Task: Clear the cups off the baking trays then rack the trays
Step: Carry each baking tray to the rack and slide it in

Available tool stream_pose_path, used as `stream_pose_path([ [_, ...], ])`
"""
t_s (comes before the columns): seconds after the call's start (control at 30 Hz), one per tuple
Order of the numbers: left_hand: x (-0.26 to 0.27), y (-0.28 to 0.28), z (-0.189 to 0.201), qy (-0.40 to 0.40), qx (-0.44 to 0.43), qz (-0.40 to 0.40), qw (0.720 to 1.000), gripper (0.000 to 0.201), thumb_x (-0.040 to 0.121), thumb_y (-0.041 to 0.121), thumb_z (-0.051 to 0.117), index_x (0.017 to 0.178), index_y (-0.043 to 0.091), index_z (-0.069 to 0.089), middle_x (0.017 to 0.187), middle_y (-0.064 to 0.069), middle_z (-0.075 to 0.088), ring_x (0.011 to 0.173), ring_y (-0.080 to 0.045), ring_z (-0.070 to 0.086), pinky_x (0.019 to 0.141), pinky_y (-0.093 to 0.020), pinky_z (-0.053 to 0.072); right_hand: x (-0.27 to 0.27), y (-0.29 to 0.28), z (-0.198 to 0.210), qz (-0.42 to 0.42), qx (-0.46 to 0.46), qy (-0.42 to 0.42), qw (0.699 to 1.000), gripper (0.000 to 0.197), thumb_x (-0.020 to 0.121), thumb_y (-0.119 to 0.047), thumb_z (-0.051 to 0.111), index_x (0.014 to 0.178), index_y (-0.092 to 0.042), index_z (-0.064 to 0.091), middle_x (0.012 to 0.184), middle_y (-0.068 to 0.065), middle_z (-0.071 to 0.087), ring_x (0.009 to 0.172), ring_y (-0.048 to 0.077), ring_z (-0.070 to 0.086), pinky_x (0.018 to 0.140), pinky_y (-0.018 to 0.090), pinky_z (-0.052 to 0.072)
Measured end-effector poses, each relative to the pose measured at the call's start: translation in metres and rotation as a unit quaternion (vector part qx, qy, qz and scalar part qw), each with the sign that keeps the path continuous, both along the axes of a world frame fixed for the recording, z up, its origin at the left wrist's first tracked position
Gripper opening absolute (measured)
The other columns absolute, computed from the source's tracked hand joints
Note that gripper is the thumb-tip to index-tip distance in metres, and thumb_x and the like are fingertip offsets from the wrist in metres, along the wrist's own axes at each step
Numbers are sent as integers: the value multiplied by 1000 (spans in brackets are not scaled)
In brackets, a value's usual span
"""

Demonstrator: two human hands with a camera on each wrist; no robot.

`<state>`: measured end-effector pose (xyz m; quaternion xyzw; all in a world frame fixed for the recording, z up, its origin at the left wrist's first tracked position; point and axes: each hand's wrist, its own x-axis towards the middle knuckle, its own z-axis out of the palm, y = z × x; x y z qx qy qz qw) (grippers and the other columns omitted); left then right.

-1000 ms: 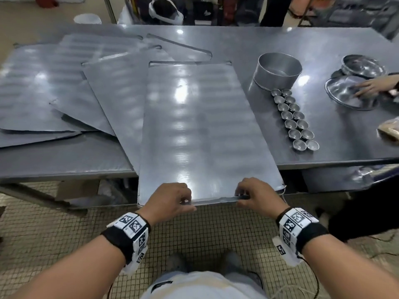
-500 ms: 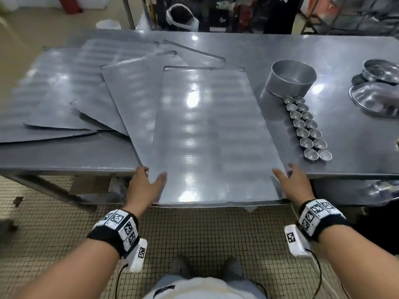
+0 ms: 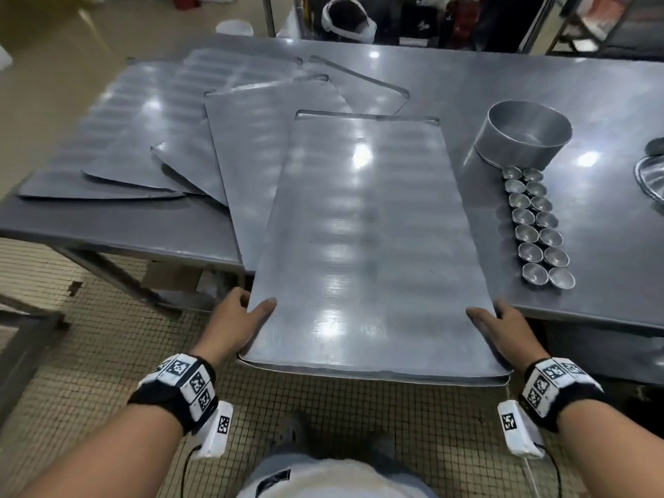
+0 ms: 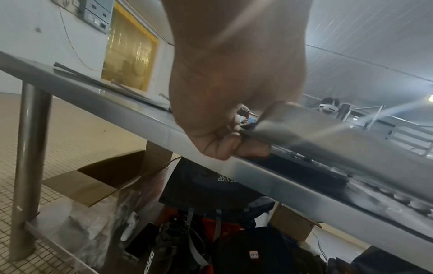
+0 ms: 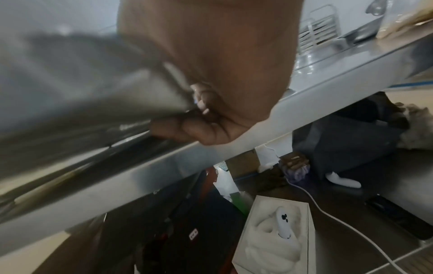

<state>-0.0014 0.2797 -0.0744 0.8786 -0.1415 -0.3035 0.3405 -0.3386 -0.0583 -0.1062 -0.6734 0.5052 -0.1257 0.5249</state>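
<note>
Steel everywhere — a long tabletop (image 3: 539, 88) over a small-tiled floor, bags and a cardboard box stowed beneath it. Both hands are on the front baking tray (image 3: 363, 253); left hand (image 3: 239, 328) at its near-left corner, thumb lying on top and fingers curled under the edge, as the left wrist view confirms; right hand (image 3: 503, 330) at the near-right corner, thumb on top, fingers hooked underneath. That tray runs lengthways away from the person, its near short end hanging off the tabletop edge, its far end on the steel. Its surface is bare and faintly ribbed. Behind and to its left, more trays (image 3: 143, 138) lie fanned and overlapping, corners askew. To the right, the little metal cups (image 3: 537, 224) sit on the tabletop in two neat rows, running away toward a round tin (image 3: 522, 138) at the far end of the rows. Writing? Wristbands carry black-and-white square markers; a dark bag under the tabletop shows white lettering in the left wrist view, too blurred and turned to read — a small tag on another bag likewise.
</note>
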Motion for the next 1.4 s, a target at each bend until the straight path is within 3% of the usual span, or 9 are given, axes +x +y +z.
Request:
stream_pose_path([
  [0.07, -7, -7, -1, 17, -12, -4, 1000, 52, 87, 61, 66, 118, 21, 54, 108, 5, 66, 95, -17, 68, 78, -40, 57, -2, -5, -5, 10, -24, -1, 1000, 32, 94, -39, 68, 113, -14, 65, 109, -1, 73, 102, 18, 68, 90, 37, 51],
  [0.37, -17, -35, -8, -18, -61, 42, 997, 45, 94, 52, 62, 122, 20, 50, 118, 0, 61, 107, -24, 60, 93, -44, 50, -3, -6, -14, 26, -65, 26, 997, 29, 96, -52, 55, 113, -29, 57, 116, -3, 67, 111, 20, 62, 101, 43, 46],
  [0.53, -10, -31, -10, -36, -90, 59, 994, 37, 95, 48, 64, 109, 14, 59, 106, 0, 69, 99, -24, 67, 87, -43, 54, -2, -4, -6, 29, -67, 26, 997, 29, 104, -39, 50, 113, -13, 58, 115, 6, 65, 111, 25, 59, 97, 37, 41],
  [0.7, -11, -30, -5, -48, -93, 55, 993, 35, 94, 49, 64, 103, 16, 59, 99, -1, 70, 90, -20, 68, 77, -40, 55, -9, -13, -7, 32, -77, 13, 996, 62, 90, -71, 50, 106, -13, 64, 103, 4, 72, 100, 25, 67, 93, 45, 52],
  [0.83, -16, -27, -2, -54, -103, 54, 992, 34, 94, 48, 65, 102, 15, 60, 97, -2, 71, 88, -20, 69, 77, -41, 56, -11, -15, 10, 44, -81, -7, 996, 25, 101, -40, 55, 103, -17, 65, 99, -3, 71, 97, 15, 66, 76, 24, 47],
  [0.97, -23, -24, 3, -73, -122, 62, 988, 30, 95, 41, 66, 99, 12, 60, 93, -1, 69, 85, -18, 68, 64, -31, 50, -8, -22, 22, 56, -94, -12, 994, 24, 102, -37, 54, 107, -16, 64, 102, -4, 70, 92, 3, 63, 73, 19, 43],
  [1.1, -24, -20, 18, -77, -152, 82, 982, 31, 95, 42, 66, 101, 12, 61, 94, -3, 71, 84, -19, 69, 69, -37, 55, 5, -35, 33, 63, -119, -32, 990, 31, 100, -44, 55, 108, -17, 66, 101, -1, 73, 97, 17, 68, 84, 35, 51],
  [1.27, -16, -9, 40, -125, -166, 113, 972, 30, 95, 38, 67, 94, 8, 62, 88, -4, 70, 78, -18, 67, 60, -30, 47, 33, -39, 59, 100, -174, -37, 979, 33, 101, -43, 55, 111, -14, 67, 103, -2, 72, 97, 19, 66, 83, 32, 47],
  [1.4, -4, 12, 50, -155, -177, 142, 962, 28, 94, 39, 68, 89, 12, 62, 86, -3, 70, 79, -19, 67, 61, -30, 48, 63, -30, 85, 122, -171, -50, 976, 22, 103, -32, 54, 105, -12, 64, 88, -10, 63, 83, 13, 61, 61, 8, 39],
])
